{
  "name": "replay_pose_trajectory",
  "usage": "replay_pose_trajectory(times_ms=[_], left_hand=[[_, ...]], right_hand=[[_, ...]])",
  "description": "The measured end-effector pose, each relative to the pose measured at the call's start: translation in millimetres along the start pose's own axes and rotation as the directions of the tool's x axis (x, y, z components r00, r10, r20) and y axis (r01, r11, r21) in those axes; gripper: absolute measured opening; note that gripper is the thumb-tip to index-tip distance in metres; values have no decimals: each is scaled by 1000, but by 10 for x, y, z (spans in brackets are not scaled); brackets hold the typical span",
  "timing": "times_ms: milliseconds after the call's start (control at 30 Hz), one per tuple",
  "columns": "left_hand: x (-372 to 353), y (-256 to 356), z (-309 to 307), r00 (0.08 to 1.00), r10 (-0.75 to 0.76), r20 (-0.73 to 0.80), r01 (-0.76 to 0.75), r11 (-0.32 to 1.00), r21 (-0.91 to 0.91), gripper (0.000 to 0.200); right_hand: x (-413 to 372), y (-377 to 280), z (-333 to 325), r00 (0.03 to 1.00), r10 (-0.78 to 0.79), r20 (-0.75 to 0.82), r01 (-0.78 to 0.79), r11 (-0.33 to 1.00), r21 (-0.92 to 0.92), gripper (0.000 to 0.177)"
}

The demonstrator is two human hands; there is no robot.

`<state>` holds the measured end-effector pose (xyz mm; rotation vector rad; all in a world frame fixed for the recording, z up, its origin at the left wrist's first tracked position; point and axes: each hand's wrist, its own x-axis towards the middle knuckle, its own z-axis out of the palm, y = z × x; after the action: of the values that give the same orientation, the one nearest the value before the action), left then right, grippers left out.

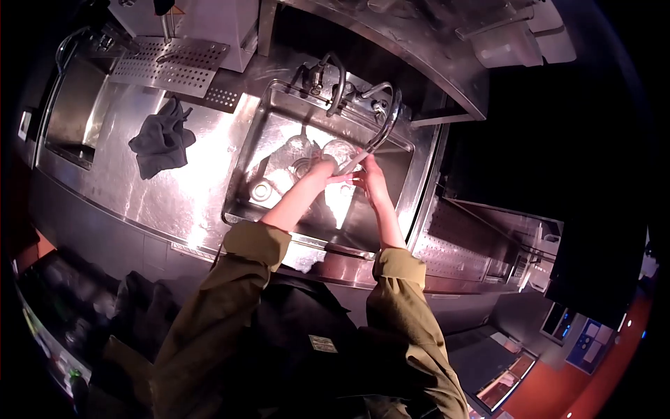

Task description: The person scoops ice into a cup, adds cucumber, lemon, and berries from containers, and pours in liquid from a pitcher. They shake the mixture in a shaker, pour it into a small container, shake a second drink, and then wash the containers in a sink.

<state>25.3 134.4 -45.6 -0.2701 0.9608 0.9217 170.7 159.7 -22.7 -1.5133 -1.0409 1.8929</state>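
Both my hands are over a steel sink (246, 150), under the curved spout of the right-hand faucet (391, 126). My left hand (323, 170) is at the left, its fingers curled against a pale, shiny item that glare makes hard to identify. Close beside it, my right hand (370, 176) has bent fingers near the spout's end, reaching toward the same item. Glare hides what either hand grips. Below them in the basin lie shiny metal or clear pieces (298, 146), and a round drain-like part (262, 190) shows at the lower left.
A dark crumpled cloth (164, 138) lies on the steel counter (202, 150) left of the sink. Another curved faucet (339, 77) stands behind the basin. A perforated metal tray (167, 64) is at the upper left, and a second sink (78, 112) is farther left.
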Motion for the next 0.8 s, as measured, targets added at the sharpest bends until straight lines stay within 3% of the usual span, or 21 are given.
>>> replay_pose_trajectory(times_ms=[67, 100, 133, 167, 200, 267, 300, 333, 367, 433, 467, 533, 567, 600, 633, 733, 767, 800], left_hand=[[139, -314, 202, 978, 166, -129, -142, 974, 179, 57], [368, -466, 136, 968, 232, -94, -182, 910, 372, 66], [832, -625, -27, 966, 257, 38, -240, 825, 512, 59], [631, -492, -1, 976, 181, 119, -215, 883, 418, 55], [372, -383, -1, 973, 104, 207, -169, 929, 329, 52], [373, -389, -178, 950, 151, 273, -272, 827, 491, 47], [170, -368, -59, 963, 196, 184, -264, 816, 514, 47], [-57, -339, 54, 965, 240, 102, -256, 799, 544, 47], [-26, -251, -35, 929, 151, 338, -323, 775, 543, 45], [121, 36, -191, 883, -60, 466, -246, 786, 568, 45], [203, 180, -253, 917, -142, 372, -117, 797, 593, 47], [160, 355, -275, 956, -254, 143, 129, 809, 573, 54], [54, 342, -245, 986, -162, 51, 111, 842, 528, 55], [83, 377, -318, 977, -189, 100, 117, 863, 492, 55], [34, 352, -417, 986, -124, 107, 53, 860, 508, 56], [82, 239, -865, 997, 0, 84, -41, 874, 485, 54], [178, 185, -1014, 1000, 28, 11, -29, 848, 530, 52], [237, 102, -1192, 997, 74, 28, -76, 807, 586, 47]], right_hand=[[-56, 227, -236, 995, 5, -96, -14, 995, -96, 47], [2, 462, -503, 993, 41, -112, -59, 985, -164, 47], [26, 645, -727, 988, 72, -135, -102, 968, -230, 48], [-16, 830, -836, 986, -148, -82, 103, 908, -406, 47], [-128, 810, -775, 962, -271, -27, 214, 812, -543, 57], [-370, 514, -479, 888, -453, 78, 342, 538, -771, 82], [-478, 204, -273, 933, -355, 65, 285, 615, -736, 91], [-409, 403, -243, 778, -618, 107, 414, 377, -829, 97], [-255, 590, -263, 842, -537, 46, 397, 561, -726, 103], [-159, 506, -131, 883, -469, 4, 405, 759, -510, 105], [-82, 540, -98, 803, -597, 0, 453, 609, -651, 100], [7, 426, -40, 903, -427, 38, 366, 723, -586, 98], [29, 388, 10, 933, -357, -40, 271, 773, -573, 97], [57, 395, 71, 954, -281, -107, 178, 814, -553, 96], [125, 494, 106, 945, -269, -185, 124, 820, -558, 97], [213, 855, 192, 841, -475, -259, 341, 837, -429, 99], [66, 804, 194, 888, -422, -185, 379, 897, -228, 100], [-52, 808, 188, 912, -390, -128, 347, 899, -266, 93]])
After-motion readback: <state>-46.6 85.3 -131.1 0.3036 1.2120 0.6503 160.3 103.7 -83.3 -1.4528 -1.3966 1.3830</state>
